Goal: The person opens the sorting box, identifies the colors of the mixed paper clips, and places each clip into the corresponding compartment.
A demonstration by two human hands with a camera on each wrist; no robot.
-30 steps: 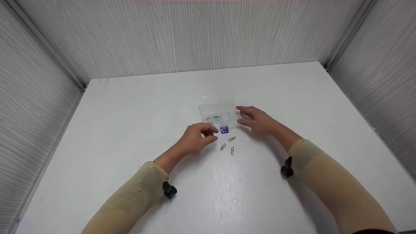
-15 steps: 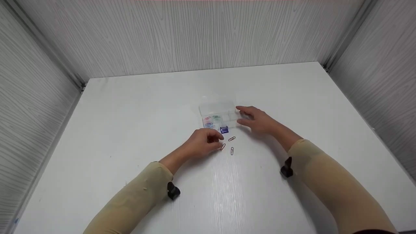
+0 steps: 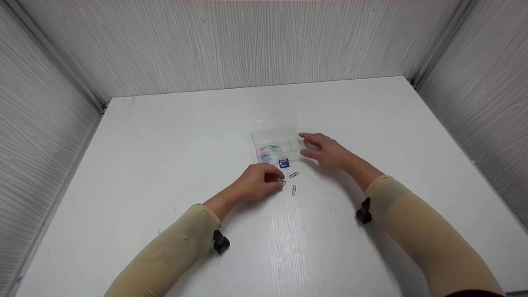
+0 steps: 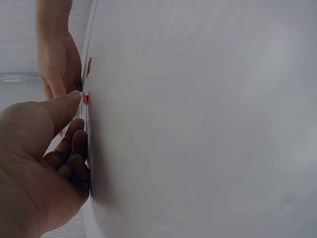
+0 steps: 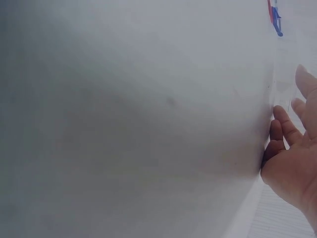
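A clear plastic compartment box (image 3: 298, 156) stands with its lid (image 3: 275, 135) folded back. Pink, green and blue paper clips (image 3: 264, 158) lie in its left compartments. A blue-purple tab (image 3: 284, 163) sits at the middle of its front edge. My right hand (image 3: 326, 152) touches the box's right end, thumb and forefinger apart. In front of the box my left hand (image 3: 260, 181) has thumb and fingertips right at a reddish paper clip (image 3: 283, 183), partly hidden by the thumb. Two more reddish clips, one slanted (image 3: 293, 175) and one lengthwise (image 3: 294, 190), lie to its right.
All this is on a white table (image 3: 185, 136), with pale wood-grain panels at the back (image 3: 247, 45) and on both sides. A black wrist camera (image 3: 221, 242) sits on the left sleeve and another camera (image 3: 364, 212) on the right.
My left hand has moved right and toward me, from the box's front left corner to the nearest reddish clip, uncovering the blue clips. The right hand stays at the box.
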